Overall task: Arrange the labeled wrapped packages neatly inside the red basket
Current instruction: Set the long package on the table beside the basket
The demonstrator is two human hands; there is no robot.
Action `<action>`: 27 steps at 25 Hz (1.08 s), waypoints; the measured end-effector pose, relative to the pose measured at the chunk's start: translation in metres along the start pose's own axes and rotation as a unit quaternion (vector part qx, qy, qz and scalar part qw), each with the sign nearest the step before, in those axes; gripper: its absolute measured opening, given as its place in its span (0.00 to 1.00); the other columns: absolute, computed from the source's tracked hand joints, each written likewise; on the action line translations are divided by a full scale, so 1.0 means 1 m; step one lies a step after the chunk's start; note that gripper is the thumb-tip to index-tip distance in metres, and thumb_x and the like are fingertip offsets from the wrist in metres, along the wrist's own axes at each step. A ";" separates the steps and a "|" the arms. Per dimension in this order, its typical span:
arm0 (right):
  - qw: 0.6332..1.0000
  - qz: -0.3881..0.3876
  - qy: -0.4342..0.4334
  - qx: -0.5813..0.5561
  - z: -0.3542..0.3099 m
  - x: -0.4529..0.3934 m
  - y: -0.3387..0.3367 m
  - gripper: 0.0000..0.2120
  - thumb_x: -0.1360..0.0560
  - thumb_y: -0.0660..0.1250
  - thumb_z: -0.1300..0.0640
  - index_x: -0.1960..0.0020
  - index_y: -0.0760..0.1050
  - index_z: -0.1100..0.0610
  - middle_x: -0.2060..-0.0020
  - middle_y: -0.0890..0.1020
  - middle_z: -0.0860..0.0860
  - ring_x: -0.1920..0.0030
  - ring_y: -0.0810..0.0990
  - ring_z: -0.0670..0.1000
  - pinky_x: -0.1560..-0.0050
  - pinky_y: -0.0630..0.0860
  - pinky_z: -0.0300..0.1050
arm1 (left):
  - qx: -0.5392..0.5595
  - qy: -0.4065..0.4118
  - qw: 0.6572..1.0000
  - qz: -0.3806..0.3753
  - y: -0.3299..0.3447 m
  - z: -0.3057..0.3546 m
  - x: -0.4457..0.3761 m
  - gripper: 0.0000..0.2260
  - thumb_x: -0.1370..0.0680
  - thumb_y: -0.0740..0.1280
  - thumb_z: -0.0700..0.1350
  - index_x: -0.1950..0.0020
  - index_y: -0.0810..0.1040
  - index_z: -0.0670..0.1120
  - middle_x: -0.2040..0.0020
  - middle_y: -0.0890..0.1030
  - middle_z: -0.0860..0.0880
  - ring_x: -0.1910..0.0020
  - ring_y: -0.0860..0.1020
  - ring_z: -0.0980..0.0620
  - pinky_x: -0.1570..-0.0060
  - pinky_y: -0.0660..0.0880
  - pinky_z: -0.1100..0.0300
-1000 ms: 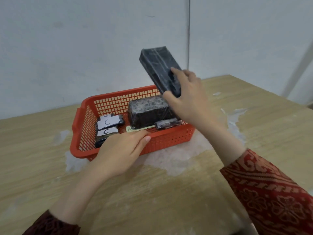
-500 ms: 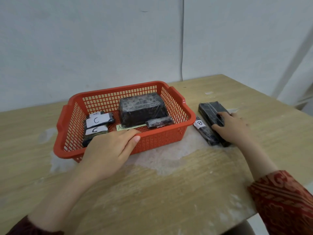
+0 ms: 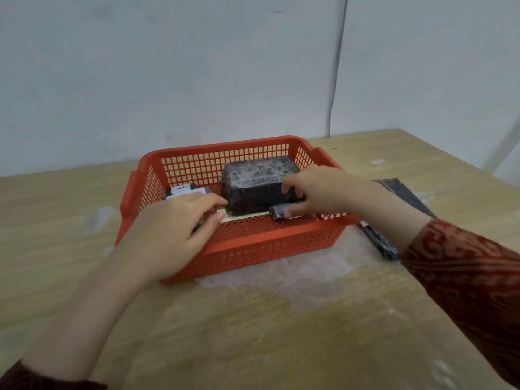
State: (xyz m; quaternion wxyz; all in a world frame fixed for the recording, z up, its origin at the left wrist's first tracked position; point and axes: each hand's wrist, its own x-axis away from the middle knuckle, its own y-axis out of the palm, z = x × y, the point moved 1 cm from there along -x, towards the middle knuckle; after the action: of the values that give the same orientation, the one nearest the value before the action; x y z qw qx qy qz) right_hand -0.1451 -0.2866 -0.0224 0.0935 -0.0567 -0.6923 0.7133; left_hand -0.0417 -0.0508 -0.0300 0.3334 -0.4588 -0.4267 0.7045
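The red mesh basket (image 3: 270,240) stands on the wooden table. A big black wrapped block (image 3: 253,181) sits in its middle on a pale green label strip (image 3: 247,216). My right hand (image 3: 323,192) reaches over the right rim, fingers curled against the block's right end and on a small dark wrapped package (image 3: 280,212) at the front. My left hand (image 3: 174,232) lies over the front left rim, fingers apart, covering small packages with white labels (image 3: 183,190). Two flat black packages (image 3: 405,192) lie on the table right of the basket.
A whitish worn patch (image 3: 295,274) spreads on the table under and in front of the basket. A white wall with a thin cable (image 3: 336,80) rises behind the table. The table's right edge runs near the flat packages.
My right hand let go of the flat black package on the table and moved left into the basket to the big block. My left hand slid further into the basket.
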 end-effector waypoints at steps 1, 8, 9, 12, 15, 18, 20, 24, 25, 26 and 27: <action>0.999 -0.029 -0.001 0.044 -0.002 -0.009 0.008 0.24 0.31 0.69 0.41 0.40 0.72 0.52 0.50 0.80 0.52 0.54 0.77 0.53 0.59 0.71 0.45 | 0.007 -0.019 1.000 0.007 -0.001 -0.010 0.000 0.16 0.23 0.54 0.56 0.41 0.75 0.57 0.48 0.81 0.57 0.52 0.79 0.55 0.57 0.76 0.52; 0.998 -0.058 -0.028 0.016 0.008 -0.023 0.028 0.19 0.35 0.75 0.48 0.54 0.65 0.47 0.61 0.75 0.46 0.60 0.75 0.50 0.62 0.71 0.44 | 0.126 -0.106 0.986 -0.023 0.005 -0.031 0.000 0.15 0.26 0.56 0.60 0.46 0.77 0.59 0.55 0.79 0.63 0.55 0.76 0.65 0.56 0.74 0.61; 0.997 -0.063 -0.034 0.014 0.008 -0.022 0.028 0.18 0.34 0.74 0.48 0.54 0.64 0.47 0.64 0.73 0.44 0.61 0.75 0.50 0.63 0.71 0.43 | 0.131 -0.105 0.986 0.007 0.003 -0.033 -0.001 0.15 0.26 0.57 0.59 0.45 0.77 0.57 0.54 0.80 0.62 0.53 0.76 0.66 0.54 0.73 0.63; 0.994 -0.064 -0.059 -0.069 0.001 -0.023 0.013 0.09 0.28 0.65 0.48 0.54 0.68 0.51 0.67 0.73 0.42 0.63 0.77 0.50 0.62 0.72 0.45 | 0.105 -0.110 0.982 0.114 -0.007 -0.046 -0.006 0.14 0.23 0.58 0.55 0.45 0.79 0.52 0.49 0.79 0.58 0.50 0.74 0.63 0.51 0.65 0.70; 0.979 -0.097 -0.105 -0.145 -0.027 -0.039 -0.008 0.10 0.23 0.56 0.52 0.50 0.73 0.55 0.65 0.76 0.46 0.62 0.75 0.49 0.57 0.70 0.48 | 0.063 -0.161 0.971 0.163 -0.013 -0.064 -0.010 0.13 0.23 0.61 0.50 0.43 0.78 0.46 0.41 0.76 0.49 0.42 0.71 0.57 0.43 0.61 0.68; 0.956 -0.175 -0.171 -0.162 -0.067 -0.058 -0.017 0.10 0.22 0.57 0.50 0.44 0.70 0.52 0.59 0.77 0.47 0.60 0.75 0.45 0.59 0.70 0.42 | 0.023 -0.223 0.971 0.082 -0.003 -0.071 -0.007 0.20 0.23 0.60 0.52 0.34 0.72 0.46 0.29 0.67 0.44 0.29 0.62 0.49 0.30 0.58 0.55; 0.945 -0.206 -0.206 -0.153 -0.089 -0.068 -0.014 0.11 0.25 0.63 0.48 0.44 0.67 0.50 0.63 0.75 0.45 0.66 0.73 0.42 0.67 0.69 0.35 | 0.000 -0.229 0.972 0.061 0.004 -0.072 -0.003 0.24 0.24 0.59 0.54 0.30 0.67 0.48 0.24 0.59 0.46 0.25 0.55 0.50 0.29 0.54 0.54; 0.947 -0.146 -0.256 -0.130 -0.112 -0.083 0.000 0.12 0.29 0.70 0.50 0.49 0.71 0.51 0.59 0.76 0.46 0.62 0.74 0.45 0.65 0.71 0.35 | 0.043 -0.244 0.964 0.100 0.006 -0.077 -0.001 0.23 0.24 0.59 0.55 0.30 0.66 0.51 0.23 0.56 0.51 0.26 0.53 0.57 0.36 0.48 0.68; 0.949 -0.118 -0.266 -0.123 -0.114 -0.085 0.003 0.13 0.30 0.71 0.49 0.49 0.72 0.52 0.57 0.76 0.46 0.60 0.74 0.45 0.63 0.71 0.35 | 0.050 -0.245 0.963 0.105 0.008 -0.079 -0.002 0.23 0.24 0.58 0.55 0.30 0.67 0.51 0.24 0.56 0.52 0.27 0.53 0.59 0.37 0.47 0.70; 0.951 -0.092 -0.273 -0.112 -0.116 -0.086 0.007 0.15 0.31 0.72 0.47 0.49 0.72 0.51 0.56 0.77 0.46 0.59 0.74 0.45 0.61 0.72 0.35 | 0.056 -0.242 0.963 0.107 0.008 -0.080 -0.002 0.22 0.24 0.58 0.55 0.31 0.68 0.51 0.24 0.57 0.52 0.28 0.53 0.61 0.38 0.46 0.73; 0.953 -0.071 -0.277 -0.101 -0.118 -0.088 0.012 0.17 0.32 0.72 0.45 0.49 0.72 0.51 0.56 0.77 0.46 0.58 0.74 0.45 0.60 0.74 0.38 | 0.063 -0.237 0.963 0.109 0.008 -0.081 -0.003 0.21 0.24 0.58 0.54 0.31 0.68 0.51 0.24 0.58 0.53 0.30 0.53 0.65 0.40 0.45 0.78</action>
State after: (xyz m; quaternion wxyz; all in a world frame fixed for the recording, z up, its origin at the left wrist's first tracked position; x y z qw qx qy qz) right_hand -0.0356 -0.1905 -0.0425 -0.0576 0.1829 -0.7616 0.6190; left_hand 0.0336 -0.0327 -0.0540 0.1722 -0.3009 -0.3957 0.8505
